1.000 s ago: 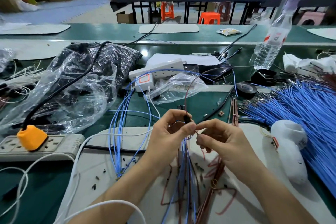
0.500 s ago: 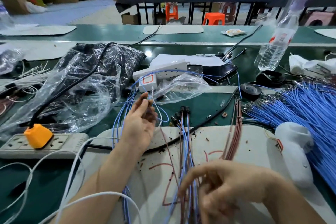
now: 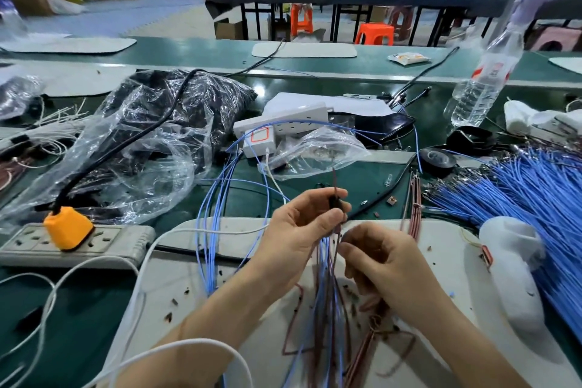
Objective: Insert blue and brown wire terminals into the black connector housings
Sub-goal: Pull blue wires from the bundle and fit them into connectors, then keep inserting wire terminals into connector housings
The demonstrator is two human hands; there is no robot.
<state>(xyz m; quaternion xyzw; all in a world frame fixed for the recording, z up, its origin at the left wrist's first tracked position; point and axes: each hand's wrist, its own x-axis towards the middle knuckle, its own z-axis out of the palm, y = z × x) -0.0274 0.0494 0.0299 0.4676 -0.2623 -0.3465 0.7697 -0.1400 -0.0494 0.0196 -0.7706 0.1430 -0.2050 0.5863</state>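
The black connector housing (image 3: 334,202) is small, dark and upright, pinched between thumb and curled fingers of the left hand (image 3: 299,230), with a thin wire rising from its top. Just below it, the right hand (image 3: 387,268) has its fingers curled and pinches a brown wire (image 3: 336,249) of the blue-and-brown wire bundle (image 3: 326,287) hanging from the housing. Both hands are above a pale mat (image 3: 220,249) on a green bench (image 3: 371,173), with loose blue wires (image 3: 535,198) to the right and a warehouse room of tables and cartons behind.
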